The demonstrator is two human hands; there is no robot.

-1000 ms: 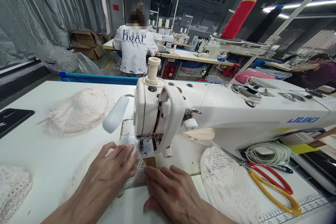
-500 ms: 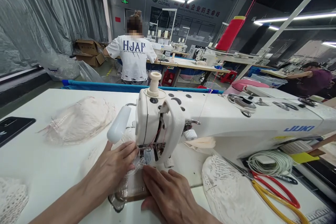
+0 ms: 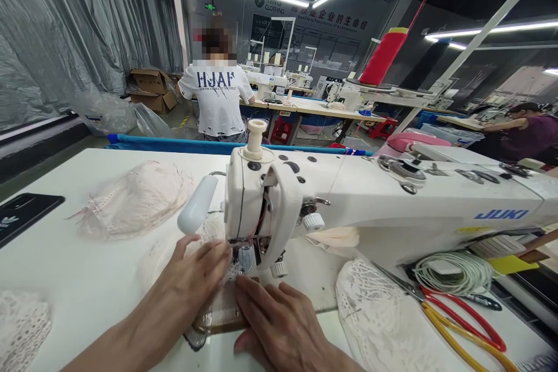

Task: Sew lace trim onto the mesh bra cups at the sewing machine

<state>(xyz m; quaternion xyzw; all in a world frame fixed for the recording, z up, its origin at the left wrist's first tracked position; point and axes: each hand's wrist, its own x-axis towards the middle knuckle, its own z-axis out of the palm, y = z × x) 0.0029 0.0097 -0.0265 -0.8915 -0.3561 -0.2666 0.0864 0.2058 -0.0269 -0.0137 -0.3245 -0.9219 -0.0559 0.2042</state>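
The white tabletop (image 3: 108, 285) carries a sewing machine (image 3: 357, 192). White lace (image 3: 211, 229) lies at ten o'clock from its needle end (image 3: 236, 254), partly beneath the left hand (image 3: 192, 276), which rests at eight, fingers slightly spread. The right hand (image 3: 281, 319), at five, has fingers together; I cannot tell whether it pinches lace.

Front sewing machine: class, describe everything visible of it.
The sewing machine is white and smooth-looking, with blue JUKI lettering on its long arm. A cream knob tops the head; metal fittings sit along the arm; red thread shows at the head's front. It stands on the white table, its right end cut off by the frame. Lace lies below the head, left hand on it, right hand close.
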